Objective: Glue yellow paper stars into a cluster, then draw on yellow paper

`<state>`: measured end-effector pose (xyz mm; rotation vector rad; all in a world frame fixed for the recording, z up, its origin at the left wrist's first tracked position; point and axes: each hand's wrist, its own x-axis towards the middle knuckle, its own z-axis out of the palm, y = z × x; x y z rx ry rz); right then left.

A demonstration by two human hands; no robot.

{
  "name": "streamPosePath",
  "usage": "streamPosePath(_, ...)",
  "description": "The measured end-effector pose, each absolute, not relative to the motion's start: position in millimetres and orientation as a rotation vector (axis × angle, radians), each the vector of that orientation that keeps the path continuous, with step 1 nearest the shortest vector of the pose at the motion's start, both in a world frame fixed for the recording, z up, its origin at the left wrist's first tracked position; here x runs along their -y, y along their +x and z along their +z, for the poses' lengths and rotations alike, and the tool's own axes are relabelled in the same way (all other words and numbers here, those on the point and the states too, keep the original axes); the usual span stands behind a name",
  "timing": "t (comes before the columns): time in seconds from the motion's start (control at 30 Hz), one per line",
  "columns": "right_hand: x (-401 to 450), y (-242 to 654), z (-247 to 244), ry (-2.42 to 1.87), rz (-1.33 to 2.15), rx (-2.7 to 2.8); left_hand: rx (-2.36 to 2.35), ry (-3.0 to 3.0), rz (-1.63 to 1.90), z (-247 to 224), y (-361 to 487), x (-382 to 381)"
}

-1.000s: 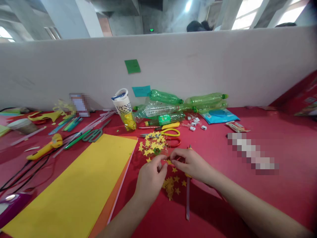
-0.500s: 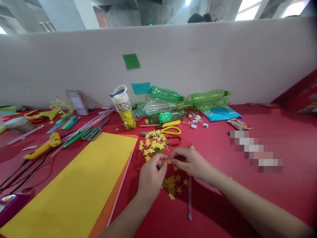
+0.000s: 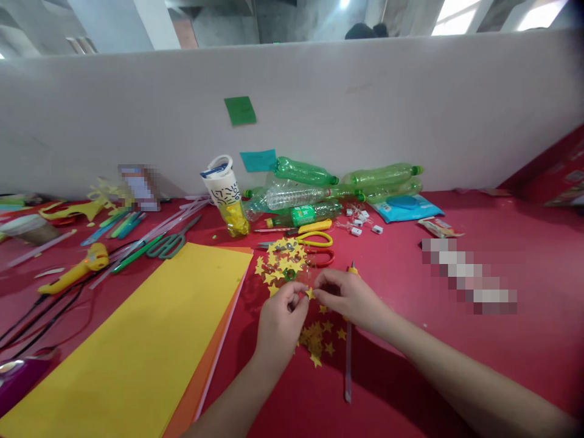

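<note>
Star (image 3: pixel 310 294): single, yellow, right at the fingertips of both hands, in the gap where they meet.
Left hand (image 3: pixel 283 315): back upward, thumb and forefinger curled in close together at the star's left side. Whether they pinch it, cannot tell.
Right hand (image 3: pixel 351 301): thumb and forefinger bent inward, tips near each other at the star's right side. Grip on the star, cannot tell.
Yellow tool (image 3: pixel 350 317): mostly hidden under the right hand; tip showing beyond it, clear stick (image 3: pixel 348 365) running back toward the person. Held or just lying, cannot tell.
Loose stars (image 3: pixel 314 340): heap on red table (image 3: pixel 456 371), between the wrists; a few single ones nearer the right.
Star-covered piece (image 3: pixel 285 258): clear plastic, yellow stars over it, bit of green; just beyond the left fingertips.
Cutting tools: yellow-handled scissors (image 3: pixel 329 237), red-handled scissors (image 3: pixel 333 258) and yellow cutter (image 3: pixel 314 226), all beyond the fingertips.
Paper: yellow sheet (image 3: pixel 132 328) left of left hand, orange sheet (image 3: pixel 203 365) under it.
Bottles (image 3: pixel 305 171): green and clear, jumbled, well beyond both hands.
Cup (image 3: pixel 222 188): white, patterned, tilted, beyond and left of left hand.
Small white blocks (image 3: pixel 356 232): beyond right hand; blue packet (image 3: pixel 408 208) farther off, to its right.
</note>
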<state>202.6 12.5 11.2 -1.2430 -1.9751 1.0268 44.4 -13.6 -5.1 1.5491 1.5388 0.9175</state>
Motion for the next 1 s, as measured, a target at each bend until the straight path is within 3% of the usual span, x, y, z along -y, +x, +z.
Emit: streamPosePath(1.0,-13.6,200.6,10.9,-1.349,0.969,2.002,-1.586,1.602,0.896,-0.9,46.2,15.5)
